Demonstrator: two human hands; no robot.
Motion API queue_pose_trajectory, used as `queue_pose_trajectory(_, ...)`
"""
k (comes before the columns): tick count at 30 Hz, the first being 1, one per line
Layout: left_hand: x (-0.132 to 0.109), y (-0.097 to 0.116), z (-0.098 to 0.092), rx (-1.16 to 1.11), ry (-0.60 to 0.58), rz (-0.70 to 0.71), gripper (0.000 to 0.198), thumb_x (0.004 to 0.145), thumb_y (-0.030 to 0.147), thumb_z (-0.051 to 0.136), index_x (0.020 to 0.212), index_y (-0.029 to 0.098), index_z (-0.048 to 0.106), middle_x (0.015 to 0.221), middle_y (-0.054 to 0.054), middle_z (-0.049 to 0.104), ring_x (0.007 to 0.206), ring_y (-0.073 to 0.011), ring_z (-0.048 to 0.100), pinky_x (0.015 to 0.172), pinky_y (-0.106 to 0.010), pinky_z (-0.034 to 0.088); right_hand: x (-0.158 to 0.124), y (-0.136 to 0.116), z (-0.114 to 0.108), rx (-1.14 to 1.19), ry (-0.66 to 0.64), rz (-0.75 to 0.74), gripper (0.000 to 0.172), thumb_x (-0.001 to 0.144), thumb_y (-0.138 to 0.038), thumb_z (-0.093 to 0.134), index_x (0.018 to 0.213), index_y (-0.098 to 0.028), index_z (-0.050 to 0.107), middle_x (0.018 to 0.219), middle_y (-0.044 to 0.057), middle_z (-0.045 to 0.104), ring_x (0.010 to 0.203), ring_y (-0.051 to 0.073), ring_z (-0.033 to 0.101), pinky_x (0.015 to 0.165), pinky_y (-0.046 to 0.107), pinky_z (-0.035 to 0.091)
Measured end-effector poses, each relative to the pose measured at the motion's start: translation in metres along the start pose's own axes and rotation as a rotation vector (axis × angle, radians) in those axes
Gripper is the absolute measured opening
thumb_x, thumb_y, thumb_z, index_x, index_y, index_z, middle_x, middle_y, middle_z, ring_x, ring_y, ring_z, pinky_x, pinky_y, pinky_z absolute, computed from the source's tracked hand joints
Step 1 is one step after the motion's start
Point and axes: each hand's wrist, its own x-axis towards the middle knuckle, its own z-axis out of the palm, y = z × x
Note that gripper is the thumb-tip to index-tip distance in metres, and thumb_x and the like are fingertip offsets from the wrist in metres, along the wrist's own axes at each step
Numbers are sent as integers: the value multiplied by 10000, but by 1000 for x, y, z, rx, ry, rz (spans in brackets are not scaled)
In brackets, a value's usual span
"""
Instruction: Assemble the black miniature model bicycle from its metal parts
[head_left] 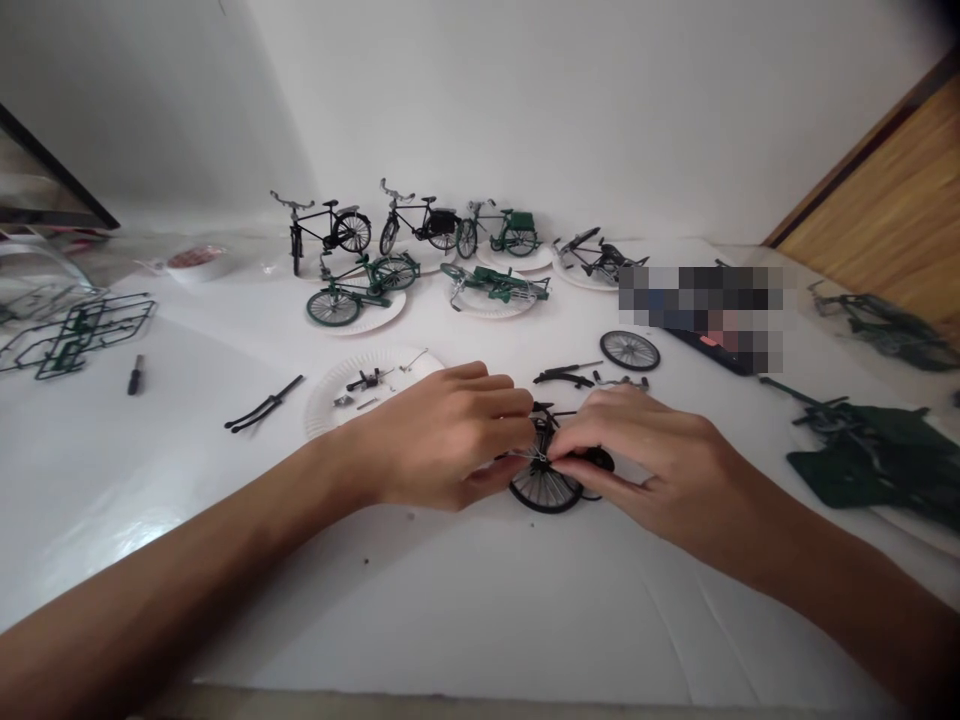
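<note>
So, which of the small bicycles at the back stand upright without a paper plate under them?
The black bicycle at the far left; the others rest on plates, as far as visible.

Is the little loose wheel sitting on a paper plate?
No, the loose wheel lies flat on the bare white table, apart from the paper plate.

White tabletop against a plain white wall

The table (450, 620) meets the wall (525, 110); right of the wall stands a brown wooden panel (892, 210).
</note>
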Motion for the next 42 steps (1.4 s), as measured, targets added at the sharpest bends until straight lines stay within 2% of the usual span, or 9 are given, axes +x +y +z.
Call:
queue_pose_trajectory(12, 2, 1, 7, 5, 15, 27, 188, 994, 197, 483, 925, 142, 649, 881, -49, 638, 767, -179, 517, 747, -345, 403, -3, 3, 3, 41, -18, 69, 76, 925, -139, 631, 908, -208, 657, 862, 14, 664, 878, 171, 617, 773, 309, 479)
queue_pose_trajectory(19, 1, 1, 7, -3, 9, 1, 184, 995, 213, 489, 960, 145, 656, 885, -39, 635, 779, -179, 522, 756, -348, 402, -3, 4, -2, 13, -6, 62, 74, 925, -145, 637, 944, -210, 666, 909, 21, 680, 917, 168, 609, 794, 306, 477)
queue_pose_trajectory(29, 2, 1, 6, -49, -1, -32, 157, 979, 229, 525, 1029, 133, 638, 956, -50, 657, 856, -188, 558, 815, -347, 417, -2, 3, 3, 31, -10, 30, 57, 921, -140, 660, 930, -196, 653, 874, 9, 659, 876, 146, 586, 805, 296, 469)
queue_pose_trajectory(42, 2, 0, 9, -104, 9, -22, 160, 985, 202, 525, 1018, 131, 665, 978, -65, 695, 888, -189, 608, 834, -351, 439, -1, 2, 5, 55, 1, 56, 71, 915, -121, 651, 908, -193, 653, 848, 4, 638, 808, 137, 586, 725, 272, 467)
